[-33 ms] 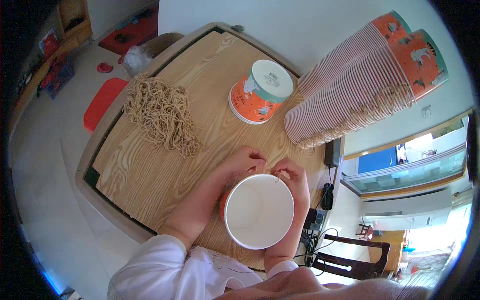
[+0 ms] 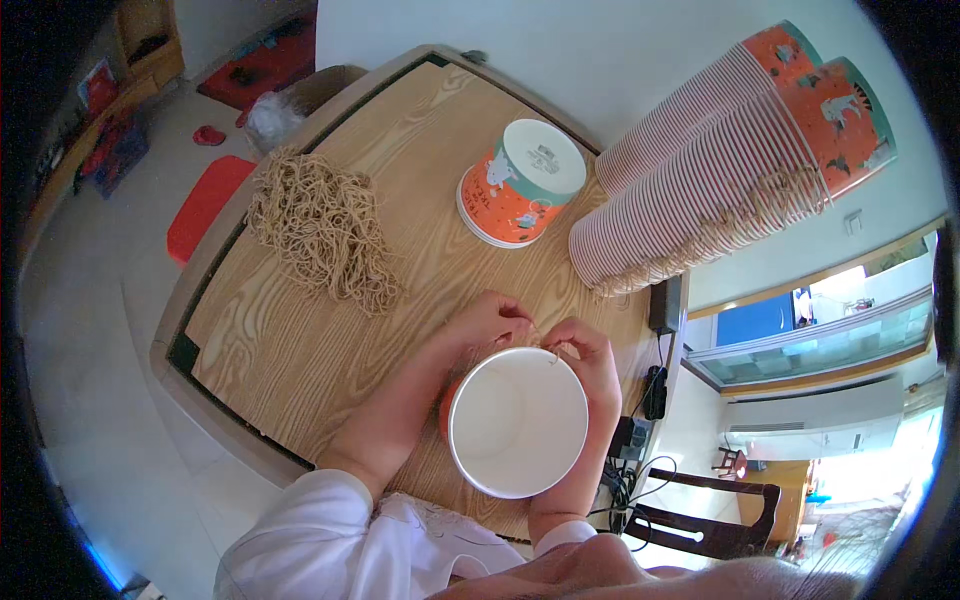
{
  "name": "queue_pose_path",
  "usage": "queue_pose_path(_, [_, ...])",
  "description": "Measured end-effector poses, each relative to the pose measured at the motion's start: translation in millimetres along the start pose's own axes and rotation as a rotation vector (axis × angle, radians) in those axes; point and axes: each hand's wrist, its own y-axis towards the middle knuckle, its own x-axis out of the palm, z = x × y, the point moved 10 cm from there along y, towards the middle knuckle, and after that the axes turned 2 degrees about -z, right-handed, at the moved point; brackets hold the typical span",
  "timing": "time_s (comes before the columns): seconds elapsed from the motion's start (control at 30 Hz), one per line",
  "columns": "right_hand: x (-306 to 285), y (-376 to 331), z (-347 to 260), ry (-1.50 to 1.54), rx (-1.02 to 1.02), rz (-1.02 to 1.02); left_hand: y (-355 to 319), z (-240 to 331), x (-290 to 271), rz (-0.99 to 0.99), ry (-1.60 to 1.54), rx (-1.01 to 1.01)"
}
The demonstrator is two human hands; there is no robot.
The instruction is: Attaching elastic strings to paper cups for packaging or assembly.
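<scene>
Both forearms come up from the lower edge and meet at the far rim of a paper cup (image 2: 517,422). Left arm in white sleeve, bent, running along the cup's left side; right forearm along its right side.

The paper cup stands upright on the wooden worktop (image 2: 300,340), near its front edge, close to the person. White inside, looks empty, orange outer wall just showing at left.

Left hand (image 2: 487,322) fingers curled, tips pinched on a thin tan string (image 2: 538,335) at the cup's far rim. Right hand (image 2: 585,350) likewise curled shut, pinching at the same rim spot, palm side touching the cup's right wall. Whether the string is through the rim: cannot tell.

Further back: an upside-down cup (image 2: 520,185), orange with teal base. To its right, two long stacks of nested cups (image 2: 720,165) lying tilted, strings hanging at their rims. At left, a pile of tan strings (image 2: 320,230), well apart from the hands.
</scene>
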Motion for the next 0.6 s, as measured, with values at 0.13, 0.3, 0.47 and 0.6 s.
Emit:
queue_pose_path(0.13, [4.2, -6.2, -17.1, -0.114, -0.015, -0.076, 0.8, 6.8, -6.3, 0.093, 0.108, 0.072])
queue_pose_path(0.3, [8.0, -12.1, -37.1, -0.096, -0.123, -0.185, 2.6, 10.4, -14.7, 0.133, 0.214, 0.171])
queue_pose_path(0.47, [3.9, -12.1, -28.6, -0.079, -0.021, -0.122, -0.3, 18.0, -12.6, 0.137, 0.293, 0.153])
queue_pose_path(0.6, [7.9, -9.7, -23.4, -0.058, 0.000, -0.130, -2.0, 16.4, -14.9, 0.197, 0.380, 0.196])
